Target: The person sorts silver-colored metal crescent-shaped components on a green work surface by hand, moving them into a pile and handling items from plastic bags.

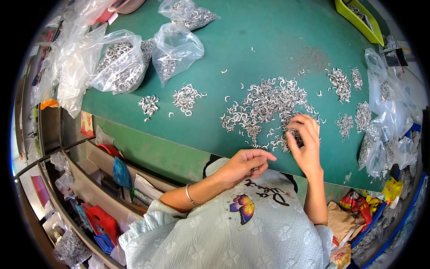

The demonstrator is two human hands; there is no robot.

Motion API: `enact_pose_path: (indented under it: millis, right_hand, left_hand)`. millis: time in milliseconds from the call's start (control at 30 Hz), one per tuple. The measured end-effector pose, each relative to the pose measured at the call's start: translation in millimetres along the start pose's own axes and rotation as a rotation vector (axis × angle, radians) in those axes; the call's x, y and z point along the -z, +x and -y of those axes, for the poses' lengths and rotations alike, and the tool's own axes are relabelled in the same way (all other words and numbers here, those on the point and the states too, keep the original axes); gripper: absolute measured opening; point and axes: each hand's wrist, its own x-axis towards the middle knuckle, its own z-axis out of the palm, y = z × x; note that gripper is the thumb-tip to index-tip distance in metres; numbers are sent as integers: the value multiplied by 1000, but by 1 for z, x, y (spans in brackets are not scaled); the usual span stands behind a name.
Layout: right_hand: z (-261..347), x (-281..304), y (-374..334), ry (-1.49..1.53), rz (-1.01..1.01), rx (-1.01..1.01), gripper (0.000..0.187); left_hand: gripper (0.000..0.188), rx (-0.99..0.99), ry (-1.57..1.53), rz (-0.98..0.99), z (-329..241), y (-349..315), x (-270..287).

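across the green surface (201,125), loose c-shaped metal pieces (273,98) are heaped toward the near side. sorting by hand is seemingly in progress: the right hand (307,141) is set at the near right edge of the heap, fingers curled, though whether a piece is pinched cannot be told. the left hand (246,167) is held half curled by the surface's near edge; small bits seem to be cupped in it, but its grip is partly hidden and cannot be told. for the next move, single pieces would have to be teased free with the fingertips, as neighbours may be hooked together. to the left, two small piles (188,98) are laid apart, and clear plastic bags (121,67) are partly filled with similar pieces. to the right, more small piles (340,84) are flanked by bulging plastic bags (389,107), by which reach on that side might be hampered. at the far right corner, a yellow-green tray (374,36) is placed.
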Motion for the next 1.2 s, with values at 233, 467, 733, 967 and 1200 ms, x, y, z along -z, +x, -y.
enact_pose_path:
  millis: [233, 467, 733, 967, 1200]
  right_hand:
    - [12, -14, 43, -176, 50, 44, 81]
    - [-2, -25, 36, -163, 26, 140, 44]
    - [-8, -13, 19, 161, -100, 112, 23]
    - [-17, 1, 2, 716, -224, -331, 18]
    - [-3, 28, -10, 260, 79, -154, 31]
  left_hand:
    - [26, 76, -44, 41, -4, 0, 0]
    - [25, 59, -50, 16, -3, 0, 3]
    - [24, 68, -59, 25, -4, 1, 3]
    - [24, 79, -52, 16, -7, 2, 2]
    - [24, 79, -60, 13, -6, 2, 2]
